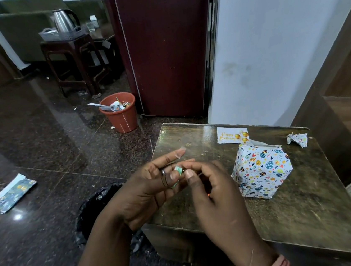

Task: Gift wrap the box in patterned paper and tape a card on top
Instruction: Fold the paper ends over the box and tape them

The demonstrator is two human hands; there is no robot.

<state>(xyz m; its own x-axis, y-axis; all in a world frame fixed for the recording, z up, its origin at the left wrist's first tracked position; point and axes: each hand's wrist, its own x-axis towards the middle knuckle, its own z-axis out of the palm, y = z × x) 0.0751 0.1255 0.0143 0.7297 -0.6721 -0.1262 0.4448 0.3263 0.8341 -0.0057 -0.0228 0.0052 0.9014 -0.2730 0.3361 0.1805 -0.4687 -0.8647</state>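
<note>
Box, already wrapped in egg-patterned paper, sits on the table near its right side, with the birthday card lying flat just behind it. Both hands meet left of the box: the left hand and right hand pinch a small green tape roll between them.

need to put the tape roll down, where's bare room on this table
Bare tabletop lies near the front edge, between the wrapped box and the right hand. Another bare patch sits left of the birthday card. The back right is crowded: card, box and paper scrap sit close together.
</note>
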